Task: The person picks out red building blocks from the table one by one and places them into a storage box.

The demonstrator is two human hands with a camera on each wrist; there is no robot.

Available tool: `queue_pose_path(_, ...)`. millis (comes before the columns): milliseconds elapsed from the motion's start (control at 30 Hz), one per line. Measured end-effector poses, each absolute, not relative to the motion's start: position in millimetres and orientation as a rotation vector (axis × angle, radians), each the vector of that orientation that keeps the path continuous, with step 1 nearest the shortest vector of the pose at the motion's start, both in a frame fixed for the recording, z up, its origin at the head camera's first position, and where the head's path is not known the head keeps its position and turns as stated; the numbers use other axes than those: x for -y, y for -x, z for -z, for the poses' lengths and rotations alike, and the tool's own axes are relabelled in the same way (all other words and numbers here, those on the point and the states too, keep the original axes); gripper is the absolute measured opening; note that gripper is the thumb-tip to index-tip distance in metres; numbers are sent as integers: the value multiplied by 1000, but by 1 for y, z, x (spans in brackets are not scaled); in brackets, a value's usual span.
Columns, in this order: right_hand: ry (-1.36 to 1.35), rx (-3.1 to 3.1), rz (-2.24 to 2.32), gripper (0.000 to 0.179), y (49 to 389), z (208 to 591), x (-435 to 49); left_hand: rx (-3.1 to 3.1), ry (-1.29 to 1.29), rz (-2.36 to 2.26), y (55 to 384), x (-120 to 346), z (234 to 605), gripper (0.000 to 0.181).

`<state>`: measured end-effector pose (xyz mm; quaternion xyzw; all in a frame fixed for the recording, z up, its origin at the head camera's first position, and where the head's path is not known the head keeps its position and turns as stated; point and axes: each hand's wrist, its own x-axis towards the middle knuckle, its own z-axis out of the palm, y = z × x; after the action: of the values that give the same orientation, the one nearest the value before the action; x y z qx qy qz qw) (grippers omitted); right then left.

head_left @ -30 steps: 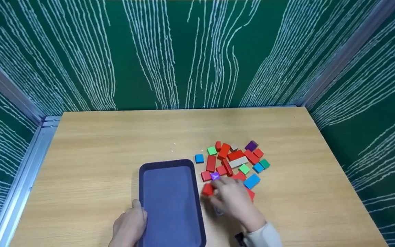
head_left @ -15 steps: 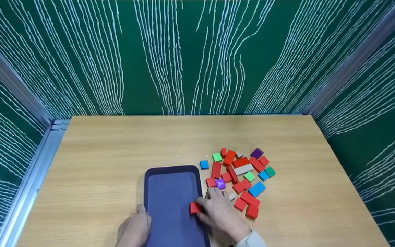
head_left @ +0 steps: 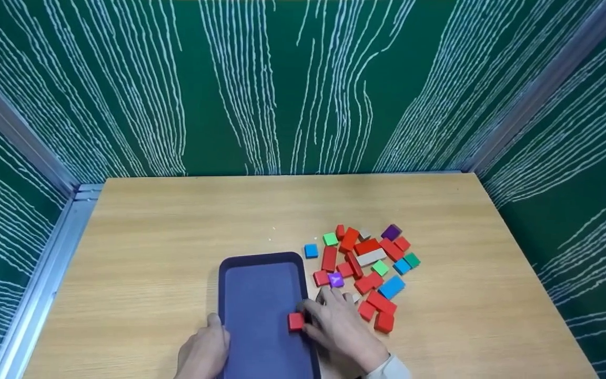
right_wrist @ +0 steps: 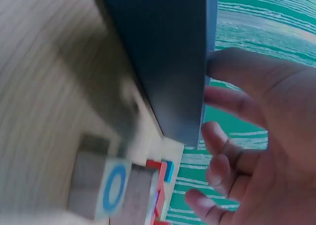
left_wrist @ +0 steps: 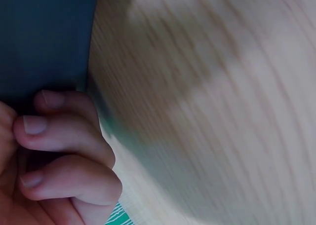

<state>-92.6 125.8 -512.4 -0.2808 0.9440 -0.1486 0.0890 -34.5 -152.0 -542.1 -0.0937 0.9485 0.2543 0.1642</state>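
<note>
- where is the left hand [head_left: 204, 348]?
- lower middle of the head view, gripping the near-left side of a dark blue-violet, rectangular, raised-rim tray [head_left: 261, 284]. its thumb lies along the rim, and the left wrist view shows the other fingers curled in against the side.

- and the right hand [head_left: 342, 326]?
- just right of it, reaching over the tray's right rim from a pale sleeve [head_left: 389, 367]. thumb and forefinger are bent at the right side of a plain red cube [head_left: 296, 322].

- is it pinching that cube?
- i can't tell. the fingertips are right beside it, but the right wrist view hides the cube behind the tray wall.

- so where exactly is the cube?
- over the right part of the tray's floor, close to the rim. whether it rests on the bottom isn't clear.

- what else is on the light wood-grained counter [head_left: 166, 221]?
- right of centre, a loose spread of blocks, mostly red: a blue oblong block [head_left: 392, 287], a pale grey oblong block [head_left: 371, 257], a purple cube with a white mark [head_left: 336, 279], and a dark purple cube [head_left: 391, 232] at the spread's upper right. a small blue cube [head_left: 311, 251] sits apart at its left.

- and behind?
- dark green panels with wavy white lines [head_left: 232, 105], across the top of the frame.
</note>
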Motion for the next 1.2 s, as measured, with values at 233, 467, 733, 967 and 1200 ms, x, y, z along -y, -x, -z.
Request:
queue_pose_path(233,782,-2981,501,46,88,513,-168,-2656,261,-754,33,153,541,32)
queue_pose_path(467,464,-3017,390,51,83,516,-222,-2646,266,-748,32,155,540,29)
queue_pose_path(733,275,-2999,316,47,76,515,-255,-2655,255,-733,33,153,540,28)
queue_pose_path(967,268,-2929,277,45,78,519,-252,-2643,281,-738,32,154,540,28)
queue_pose_path(1200,364,-3019,262,40,75,510,-244,-2647,262,-821,30,152,540,29)
